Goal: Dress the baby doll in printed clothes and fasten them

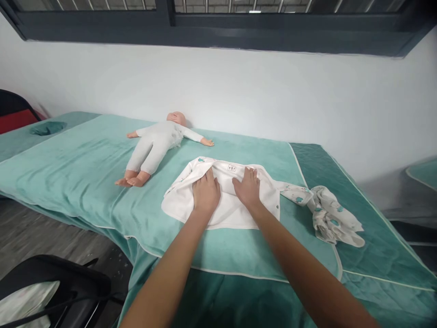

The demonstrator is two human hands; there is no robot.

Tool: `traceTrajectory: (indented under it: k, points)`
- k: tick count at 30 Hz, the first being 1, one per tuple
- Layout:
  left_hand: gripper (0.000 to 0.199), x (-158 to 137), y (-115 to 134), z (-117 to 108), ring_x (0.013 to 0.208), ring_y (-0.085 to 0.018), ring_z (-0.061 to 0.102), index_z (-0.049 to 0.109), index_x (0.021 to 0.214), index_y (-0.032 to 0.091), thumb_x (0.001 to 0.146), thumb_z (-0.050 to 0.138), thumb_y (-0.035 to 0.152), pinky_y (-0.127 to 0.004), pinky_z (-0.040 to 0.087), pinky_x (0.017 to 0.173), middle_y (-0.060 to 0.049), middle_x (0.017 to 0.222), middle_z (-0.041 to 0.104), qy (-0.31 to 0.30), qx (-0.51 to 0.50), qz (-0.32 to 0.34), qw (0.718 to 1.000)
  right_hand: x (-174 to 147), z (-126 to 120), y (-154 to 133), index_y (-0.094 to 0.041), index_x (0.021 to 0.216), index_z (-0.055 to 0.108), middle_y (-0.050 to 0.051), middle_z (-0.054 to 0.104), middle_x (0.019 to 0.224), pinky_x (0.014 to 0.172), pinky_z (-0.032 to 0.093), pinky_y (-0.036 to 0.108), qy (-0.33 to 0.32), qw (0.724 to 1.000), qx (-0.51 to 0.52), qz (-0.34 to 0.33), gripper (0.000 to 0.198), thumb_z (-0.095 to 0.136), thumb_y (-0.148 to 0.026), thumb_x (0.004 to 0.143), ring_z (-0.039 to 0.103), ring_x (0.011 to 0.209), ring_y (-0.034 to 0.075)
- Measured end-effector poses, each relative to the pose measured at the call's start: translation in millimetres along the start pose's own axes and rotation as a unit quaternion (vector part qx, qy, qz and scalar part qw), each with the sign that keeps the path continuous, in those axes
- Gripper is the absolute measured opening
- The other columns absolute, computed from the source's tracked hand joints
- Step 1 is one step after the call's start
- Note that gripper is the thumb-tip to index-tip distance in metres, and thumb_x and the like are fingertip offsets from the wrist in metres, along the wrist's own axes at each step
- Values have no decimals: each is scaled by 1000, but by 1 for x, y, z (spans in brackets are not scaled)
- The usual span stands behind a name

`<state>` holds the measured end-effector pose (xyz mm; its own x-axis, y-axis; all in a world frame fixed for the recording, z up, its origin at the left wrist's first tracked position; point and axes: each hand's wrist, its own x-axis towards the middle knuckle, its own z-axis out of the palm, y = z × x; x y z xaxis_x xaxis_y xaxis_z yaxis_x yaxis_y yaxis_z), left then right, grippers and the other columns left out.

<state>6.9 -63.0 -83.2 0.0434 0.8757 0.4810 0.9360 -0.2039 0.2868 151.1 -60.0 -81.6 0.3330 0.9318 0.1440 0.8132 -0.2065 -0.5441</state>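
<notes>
With the white garment at the centre of our clock, it lies spread on the pale teal sheet, directly in front of us, plain inner face up and printed label just past twelve. Our left hand is at ten o'clock from its middle, fingers reaching up to the turned-over edge and thumb held apart; the fold hides part of the tips, so we cannot tell whether they pinch any cloth. Our right hand sits near one o'clock, fingers close together and slightly bent, thumb spread wide toward nine, resting on the lining without a visible grip. The step looks like opening and flattening the cloth, and we would do it best by letting one palm anchor the layer while the other sweeps outward, left toward nine and right toward three. The flap between nine and eleven is folded over, so it deserves a light lift by its rim rather than a tug. Toward three, a patterned sleeve runs to a crumpled bundle; whether they are one piece we cannot tell, so gentle pressure there avoids dragging everything. The doll lies near ten, well clear of our hands.
</notes>
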Motion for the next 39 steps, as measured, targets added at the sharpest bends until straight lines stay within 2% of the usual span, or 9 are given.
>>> traceTrajectory:
  k: [3, 7, 13, 18, 22, 28, 31, 34, 39]
  points:
    - [51, -1, 0, 0, 128, -33, 54, 40, 143, 10, 95, 42, 25, -45, 43, 104, -20, 138, 58, 7, 8, 5, 1000, 3, -2, 11, 0, 149, 30, 24, 27, 159, 120, 13, 54, 33, 999, -26, -20, 71, 44, -35, 89, 10, 151, 35]
    - [50, -2, 0, -2, 129, -32, 53, 40, 143, 9, 95, 41, 25, -44, 42, 106, -19, 137, 59, 1, 8, 10, 1000, 1, -7, 18, -2, 151, 24, 26, 19, 161, 119, 14, 58, 82, 995, -35, -37, 73, 43, -36, 90, 5, 152, 35]
    - [52, 9, 6, -6, 135, -32, 47, 38, 145, 9, 97, 39, 28, -44, 38, 111, -18, 144, 53, -31, 13, 17, 999, -1, -6, 3, -3, 152, 19, 26, 10, 162, 116, 22, 60, 123, 992, 31, -8, 71, 38, -21, 86, 2, 152, 36]
    - [56, 37, 13, -3, 135, -32, 47, 34, 149, 10, 97, 38, 30, -44, 39, 110, -18, 145, 52, -59, 19, -1, 998, 16, 5, -6, 2, 150, 20, 28, 6, 162, 119, 17, 55, 137, 989, 50, 6, 71, 37, -16, 84, 0, 152, 36]
    - [56, 64, 11, 9, 133, -34, 49, 35, 149, 11, 97, 38, 32, -47, 41, 108, -18, 143, 54, -98, 31, -17, 995, 38, 10, -1, 1, 151, 21, 28, 10, 161, 119, 18, 55, 121, 993, -1, -19, 72, 42, -21, 85, 1, 152, 36]
    - [60, 101, 9, 38, 137, -34, 44, 30, 153, 13, 97, 38, 33, -47, 37, 112, -19, 150, 46, -137, 42, -21, 989, 72, 12, 13, -3, 152, 18, 26, 8, 162, 117, 24, 54, 97, 992, -63, -53, 73, 43, -27, 88, 0, 151, 37]
    - [63, 112, 11, 51, 140, -33, 41, 24, 155, 17, 97, 38, 33, -48, 38, 111, -18, 153, 41, -122, 41, -10, 992, 87, 16, 20, -5, 154, 13, 25, 1, 163, 118, 21, 56, 121, 986, -88, -68, 77, 45, -29, 89, -3, 151, 38]
    - [63, 118, 11, 60, 138, -33, 44, 21, 156, 18, 98, 37, 36, -48, 40, 109, -19, 149, 46, -103, 41, 1, 994, 98, 22, 25, -7, 156, 9, 23, -5, 163, 117, 19, 60, 137, 982, -102, -76, 79, 45, -32, 90, -3, 150, 40]
    - [65, 124, 6, 68, 140, -34, 41, 22, 156, 17, 98, 35, 45, -47, 39, 111, -20, 149, 47, -67, 32, 26, 997, 106, 21, 28, -4, 155, 11, 25, -4, 163, 118, 13, 61, 143, 977, -122, -104, 75, 41, -33, 94, -8, 149, 41]
